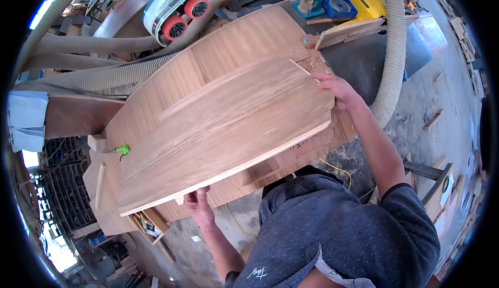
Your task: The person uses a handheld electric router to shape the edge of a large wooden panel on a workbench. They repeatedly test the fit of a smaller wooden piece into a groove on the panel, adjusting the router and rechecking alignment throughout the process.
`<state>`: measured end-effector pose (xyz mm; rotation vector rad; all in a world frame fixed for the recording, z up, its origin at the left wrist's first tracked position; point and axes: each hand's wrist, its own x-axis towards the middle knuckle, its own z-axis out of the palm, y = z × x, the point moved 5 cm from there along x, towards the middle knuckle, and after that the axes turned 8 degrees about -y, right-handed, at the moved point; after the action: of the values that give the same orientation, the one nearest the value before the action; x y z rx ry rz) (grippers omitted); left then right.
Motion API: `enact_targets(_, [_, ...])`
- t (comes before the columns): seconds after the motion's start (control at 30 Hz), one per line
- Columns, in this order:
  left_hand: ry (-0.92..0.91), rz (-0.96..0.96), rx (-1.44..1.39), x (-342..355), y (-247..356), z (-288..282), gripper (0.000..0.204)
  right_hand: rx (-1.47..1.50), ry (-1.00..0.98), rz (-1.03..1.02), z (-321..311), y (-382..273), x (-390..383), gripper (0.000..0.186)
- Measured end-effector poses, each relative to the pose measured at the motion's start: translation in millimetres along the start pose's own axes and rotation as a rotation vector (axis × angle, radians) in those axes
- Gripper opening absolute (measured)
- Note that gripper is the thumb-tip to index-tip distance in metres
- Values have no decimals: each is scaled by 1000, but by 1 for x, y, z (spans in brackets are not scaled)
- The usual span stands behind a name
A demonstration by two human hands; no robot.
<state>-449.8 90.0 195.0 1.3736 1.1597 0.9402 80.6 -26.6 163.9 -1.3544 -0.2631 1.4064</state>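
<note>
The long, tapered, pale-brown wooden board [228,137] is grasped by the left hand [200,206] at its seven o'clock and the right hand [338,90] at two, presumably to balance its length.

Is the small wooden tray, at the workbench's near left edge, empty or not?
Not empty: several small items show inside the wooden tray, some white. Whether it is full, I cannot tell; only part of its inside shows.

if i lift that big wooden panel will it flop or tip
The wooden panel is probably stiff, as it shows no obvious sag. It seems unlikely to roll, being broad and flat. Lifted by the right hand alone, it could tip: most of its length lies beyond that grip.
</note>
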Motion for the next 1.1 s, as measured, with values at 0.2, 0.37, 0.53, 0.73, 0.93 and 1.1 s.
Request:
enact_targets(0.2, [322,73,340,53,48,-6,14,181,47,-96,-5,-31,21,36])
enact_targets(0.37, [674,807,757,90,86,3,40,264,192,-152,1,-44,31,30])
enact_targets(0.53, [382,976,1258,136,141,-6,75,365,-16,-204,22,-45,40,29])
enact_targets(0.73, [127,896,1283,203,150,-4,72,-413,151,-540,15,-50,87,41])
enact_targets(0.93, [78,969,1377,256,210,21,64,-687,425,-625,2,-100,72,42])
enact_targets(1.1, [-192,615,1345,295,195,70,62,-934,520,-299,-8,-111,37,69])
